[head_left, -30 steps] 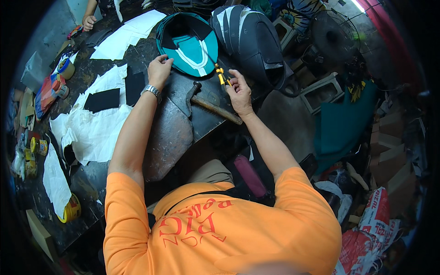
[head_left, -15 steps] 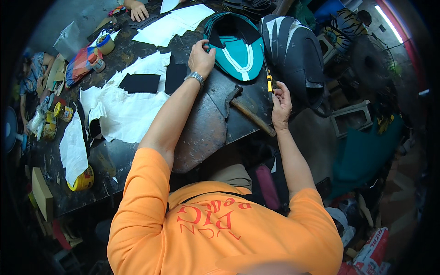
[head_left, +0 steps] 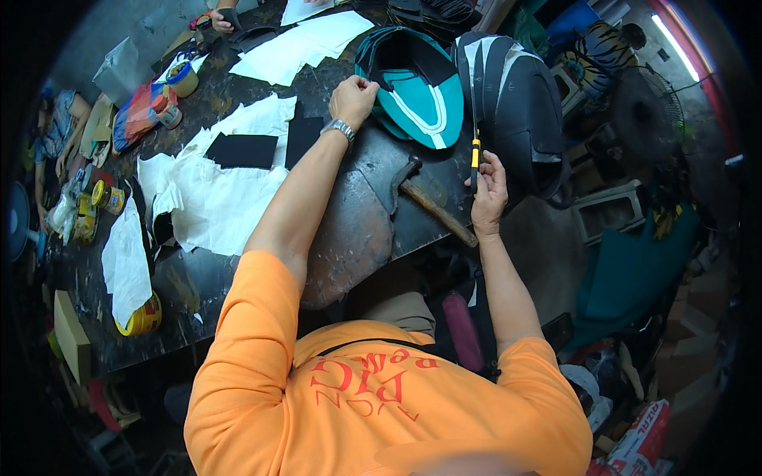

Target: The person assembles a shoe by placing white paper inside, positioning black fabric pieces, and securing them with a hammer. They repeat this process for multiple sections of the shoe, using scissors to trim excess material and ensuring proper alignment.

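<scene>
A stack of teal shoe-upper pieces (head_left: 446,103) with white stripes and black lining lies at the far middle of the table. My left hand (head_left: 352,101), a watch on its wrist, is closed with fingertips pinched at the stack's left edge. To the right of the stack, my right hand (head_left: 490,194) is closed round a thin-shafted tool (head_left: 475,159) with a yellow and black handle, its shaft pointing away from me. Beyond it sits a stack of black and white upper pieces (head_left: 520,103). A hammer (head_left: 436,210) with a wooden handle lies between my arms.
White sheets (head_left: 305,44) and crumpled white cloth (head_left: 222,198) with black pieces (head_left: 242,151) cover the table's left. Jars (head_left: 109,197) stand farther left. Another person's hand (head_left: 222,20) holds a dark piece at the far edge. A fan (head_left: 647,107) is at right.
My right hand and the tool have shifted slightly nearer me, the handle now more upright. The teal stack's near tip moved a little right. The other person's hand has lifted a dark piece.
</scene>
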The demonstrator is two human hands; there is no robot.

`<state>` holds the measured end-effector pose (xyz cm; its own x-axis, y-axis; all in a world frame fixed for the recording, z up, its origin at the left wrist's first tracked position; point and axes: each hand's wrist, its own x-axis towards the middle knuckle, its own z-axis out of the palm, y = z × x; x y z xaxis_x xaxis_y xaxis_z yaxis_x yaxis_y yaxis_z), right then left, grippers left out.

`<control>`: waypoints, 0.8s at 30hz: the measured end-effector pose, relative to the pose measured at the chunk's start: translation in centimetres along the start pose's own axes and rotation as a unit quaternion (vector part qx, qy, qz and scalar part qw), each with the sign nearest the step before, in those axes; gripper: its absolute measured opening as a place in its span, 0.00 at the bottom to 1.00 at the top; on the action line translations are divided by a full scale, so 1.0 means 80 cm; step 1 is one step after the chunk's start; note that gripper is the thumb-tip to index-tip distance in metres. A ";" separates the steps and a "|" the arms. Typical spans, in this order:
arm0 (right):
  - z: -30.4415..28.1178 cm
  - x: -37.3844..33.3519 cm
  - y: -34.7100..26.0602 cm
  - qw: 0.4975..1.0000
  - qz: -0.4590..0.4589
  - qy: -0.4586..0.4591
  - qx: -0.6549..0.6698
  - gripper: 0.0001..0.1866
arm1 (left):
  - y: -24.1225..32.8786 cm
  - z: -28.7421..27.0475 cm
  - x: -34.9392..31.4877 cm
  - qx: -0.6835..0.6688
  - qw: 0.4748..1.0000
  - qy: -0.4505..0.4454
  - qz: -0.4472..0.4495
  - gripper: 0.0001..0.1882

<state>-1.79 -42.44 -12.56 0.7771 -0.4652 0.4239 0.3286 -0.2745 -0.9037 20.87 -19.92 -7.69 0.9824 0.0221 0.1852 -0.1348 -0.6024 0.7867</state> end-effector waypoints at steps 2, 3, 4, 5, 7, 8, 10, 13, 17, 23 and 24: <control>-0.001 0.001 0.000 1.000 0.001 -0.007 0.019 0.25 | 0.002 -0.003 -0.013 -0.161 0.986 -0.034 -0.018 0.14; -0.001 0.001 0.000 1.000 0.003 -0.010 0.029 0.25 | 0.002 -0.008 -0.022 -0.238 0.969 -0.058 -0.040 0.14; -0.001 0.001 -0.001 1.000 -0.003 -0.015 0.013 0.25 | 0.002 -0.016 -0.033 -0.302 0.951 -0.066 -0.028 0.10; -0.002 0.001 -0.001 1.000 -0.008 -0.020 -0.002 0.24 | 0.000 -0.027 -0.045 -0.346 0.935 -0.067 -0.028 0.09; -0.003 0.001 -0.001 1.000 -0.010 -0.024 -0.008 0.24 | -0.005 -0.057 -0.070 -0.430 0.900 -0.068 -0.035 0.08; -0.004 0.001 -0.001 1.000 -0.007 -0.023 0.001 0.24 | -0.011 -0.078 -0.085 -0.462 0.884 -0.069 -0.034 0.06; -0.004 0.002 0.001 0.999 -0.018 -0.028 -0.006 0.24 | -0.028 -0.126 -0.117 -0.474 0.878 -0.062 -0.039 0.08; -0.005 0.006 0.006 0.999 -0.009 -0.033 -0.038 0.24 | -0.061 -0.190 -0.192 -0.542 0.837 -0.049 -0.048 0.06; -0.009 0.012 0.015 0.994 -0.027 -0.052 -0.091 0.25 | -0.099 -0.241 -0.308 -0.565 0.818 -0.008 -0.113 0.06; -0.017 0.019 0.028 0.993 -0.035 -0.080 -0.079 0.23 | -0.108 -0.245 -0.417 -0.550 0.813 0.050 -0.186 0.07; -0.016 0.021 0.025 0.994 -0.021 -0.080 -0.066 0.24 | -0.107 -0.241 -0.424 -0.553 0.812 0.057 -0.181 0.07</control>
<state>-0.50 -44.86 -13.60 0.8432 -0.3147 0.4359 0.2971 -0.4030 -0.8656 -13.78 -0.15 -9.39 0.9738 0.1498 -0.1712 0.0640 0.5418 0.8381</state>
